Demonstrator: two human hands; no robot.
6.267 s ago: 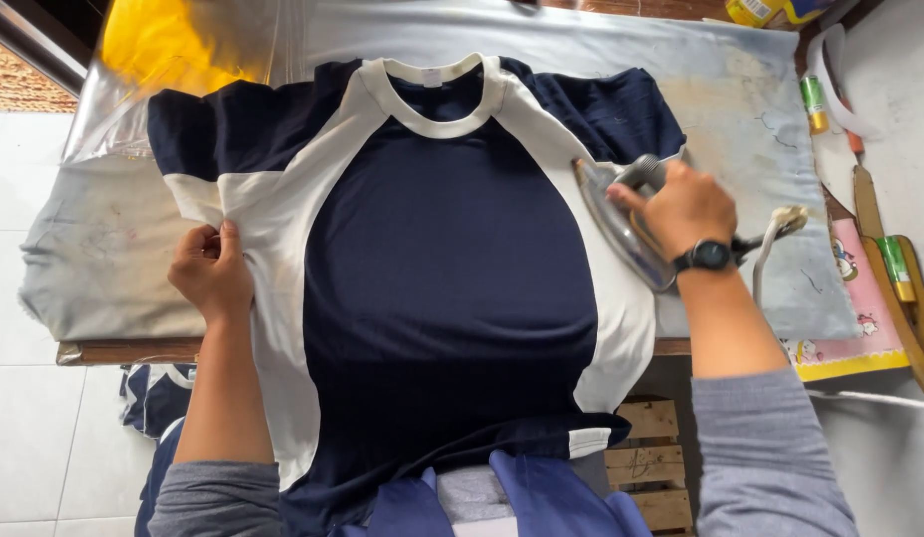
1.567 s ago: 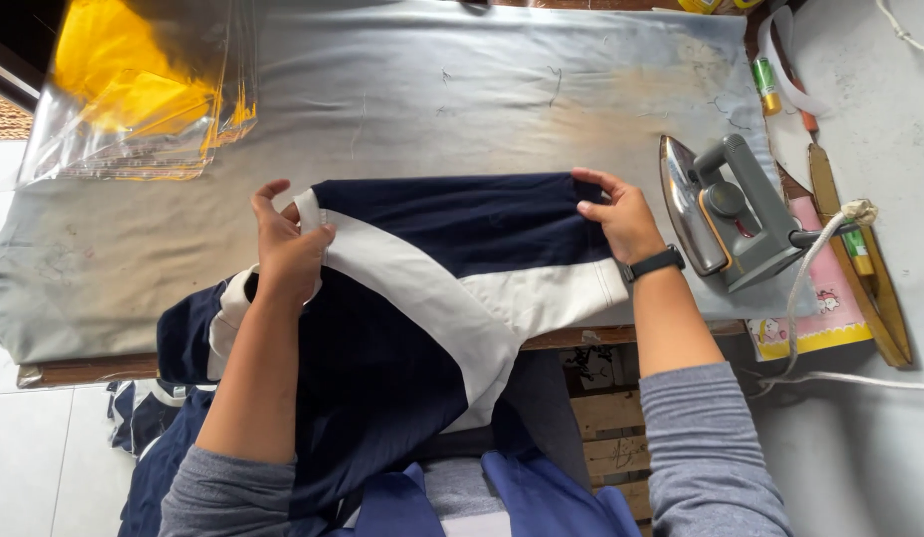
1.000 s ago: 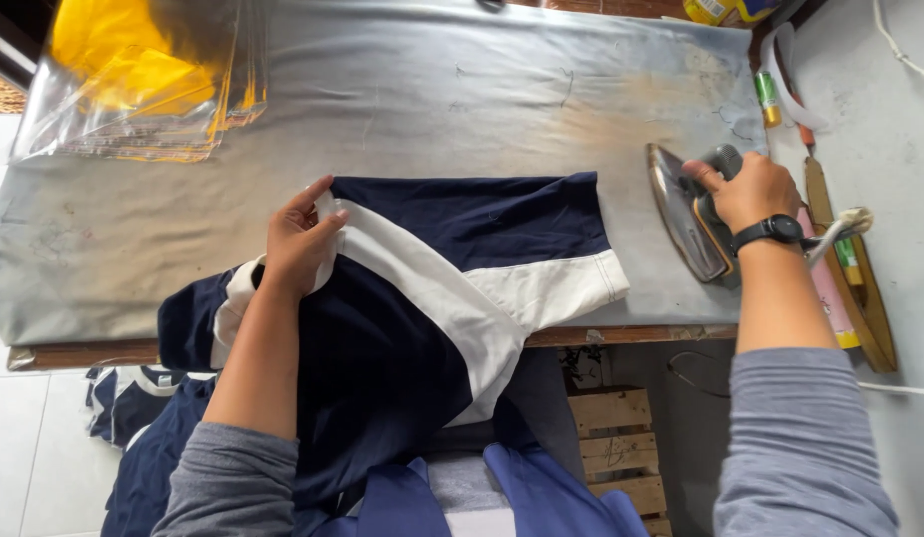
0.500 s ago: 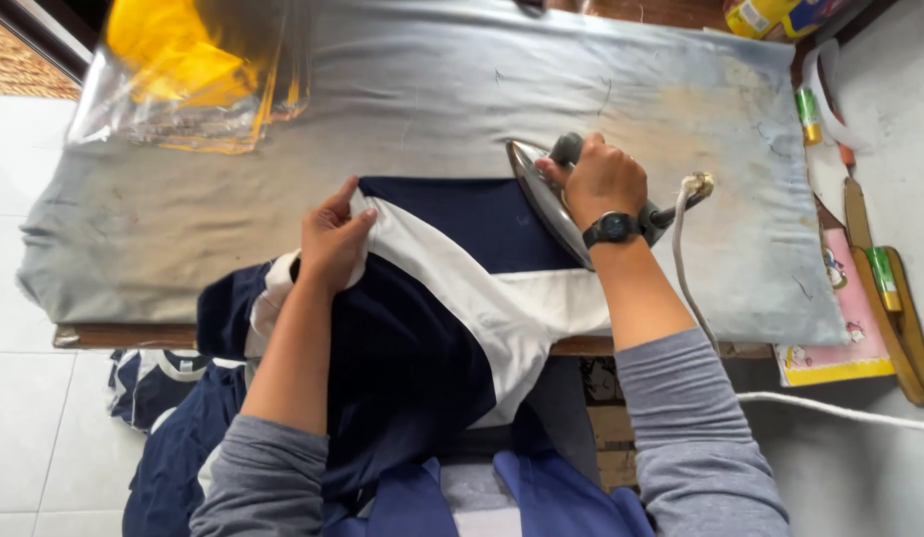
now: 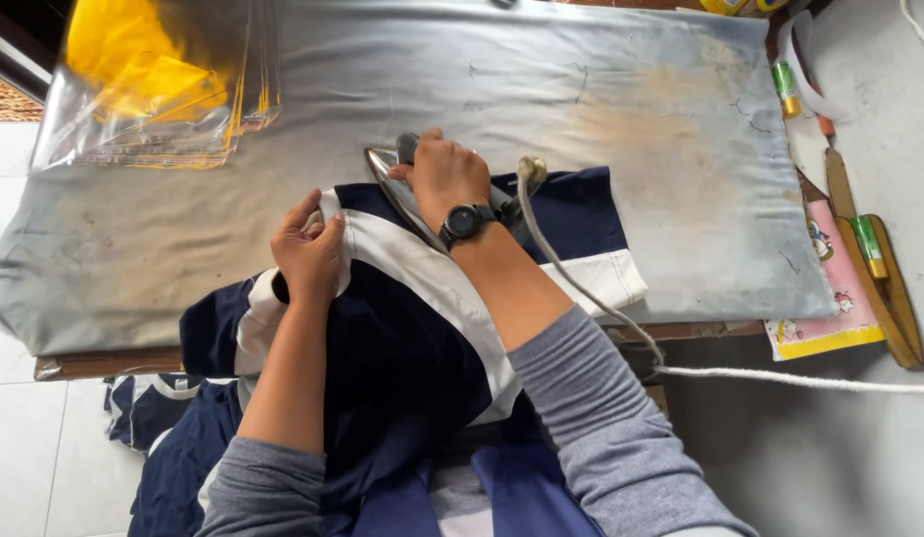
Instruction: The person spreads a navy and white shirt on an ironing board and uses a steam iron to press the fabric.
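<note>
The navy-and-white shirt [image 5: 402, 328] lies folded, draped off the table's 6 o'clock edge. The iron [image 5: 407, 194] rests tilted at the shirt's 12 o'clock edge.

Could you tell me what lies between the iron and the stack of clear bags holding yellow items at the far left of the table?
In the head view, only bare grey table cover lies between the iron and the stack of clear bags.

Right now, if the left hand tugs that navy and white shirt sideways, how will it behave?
Probably floppy: the shirt drapes limp over the table edge and bunches under the left hand. It likely stretches or wrinkles rather than sliding whole, since the iron under the right hand pins its top fold.
</note>
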